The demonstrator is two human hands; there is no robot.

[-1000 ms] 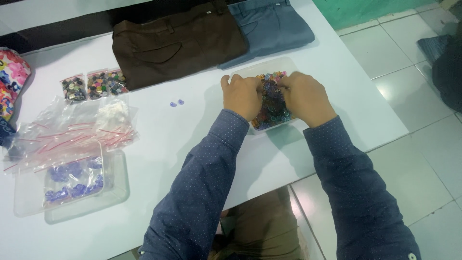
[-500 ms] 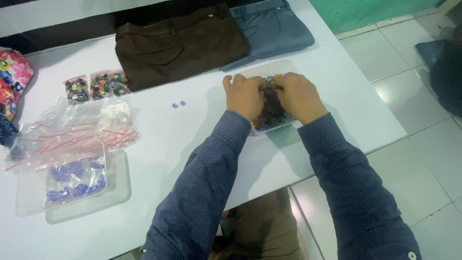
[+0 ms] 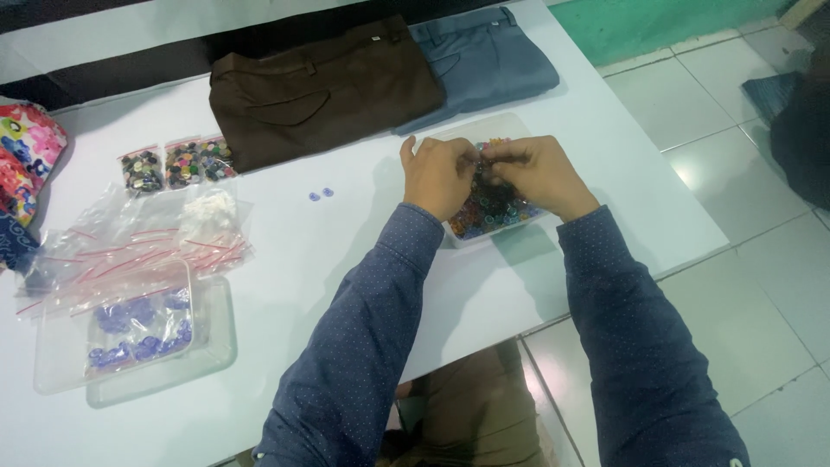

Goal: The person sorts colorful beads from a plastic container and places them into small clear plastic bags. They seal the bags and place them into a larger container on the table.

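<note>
A clear shallow tray (image 3: 459, 235) full of mixed coloured buttons (image 3: 489, 213) sits on the white table, right of centre. Both my hands are over it. My left hand (image 3: 439, 175) and my right hand (image 3: 538, 173) have their fingers curled, and the fingertips meet above the far part of the pile, pinching buttons. Exactly what lies between the fingertips is too small to tell. My blue dotted sleeves run down to the bottom of the view.
Folded brown trousers (image 3: 328, 91) and blue-grey trousers (image 3: 484, 60) lie behind the tray. Further left are three small bags of buttons (image 3: 177, 164), two loose purple buttons (image 3: 320, 195), empty zip bags (image 3: 147, 238), a clear tray with purple buttons (image 3: 216, 346) and colourful fabric (image 3: 26, 156). The table edge and tiled floor are at right.
My hands lay flatter over the tray before. Now they have drawn toward its far side with fingertips pinched together, and more of the buttons show.
</note>
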